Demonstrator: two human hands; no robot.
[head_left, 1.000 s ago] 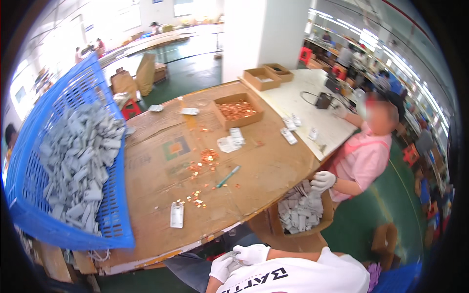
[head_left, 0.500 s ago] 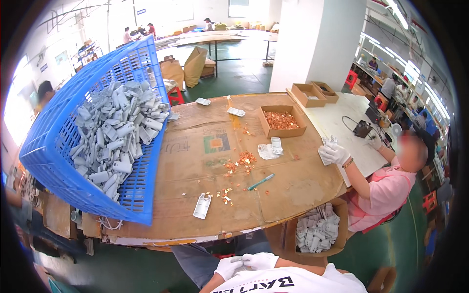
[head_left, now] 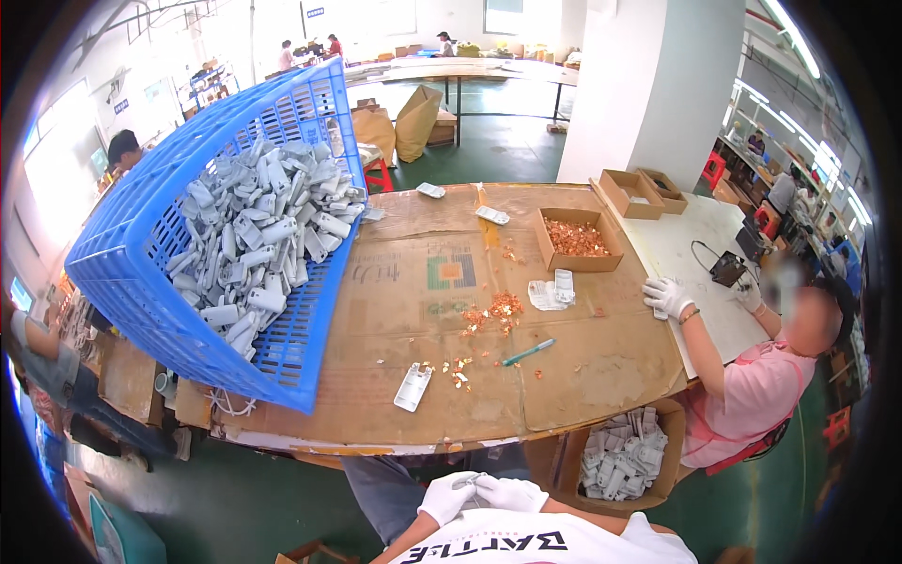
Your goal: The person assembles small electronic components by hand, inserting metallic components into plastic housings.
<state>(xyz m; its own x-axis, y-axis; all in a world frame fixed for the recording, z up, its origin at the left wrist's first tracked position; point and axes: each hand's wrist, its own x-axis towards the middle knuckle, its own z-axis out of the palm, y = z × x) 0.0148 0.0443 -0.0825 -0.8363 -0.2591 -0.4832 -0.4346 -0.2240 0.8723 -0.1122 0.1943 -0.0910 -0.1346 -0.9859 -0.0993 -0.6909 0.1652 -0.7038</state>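
Note:
My left hand and my right hand, both in white gloves, meet low over my lap, below the table's front edge. Their fingers are closed and pressed together at the tips. A small greyish bit shows between them, too little to name. On the cardboard-covered table ahead lies a white plastic casing, with small copper-coloured metal pieces beside it. More of these pieces lie in a heap farther back. A teal pen rests to the right of the casing.
A tilted blue crate full of grey-white casings takes up the table's left. A cardboard box of copper pieces stands at the back right. Beside my right arm is a carton of white casings. A gloved co-worker sits at right.
The whole view has shifted, so the table appears farther right. My hands stay together over my lap. The co-worker's near hand has lowered to the table from holding up a white casing.

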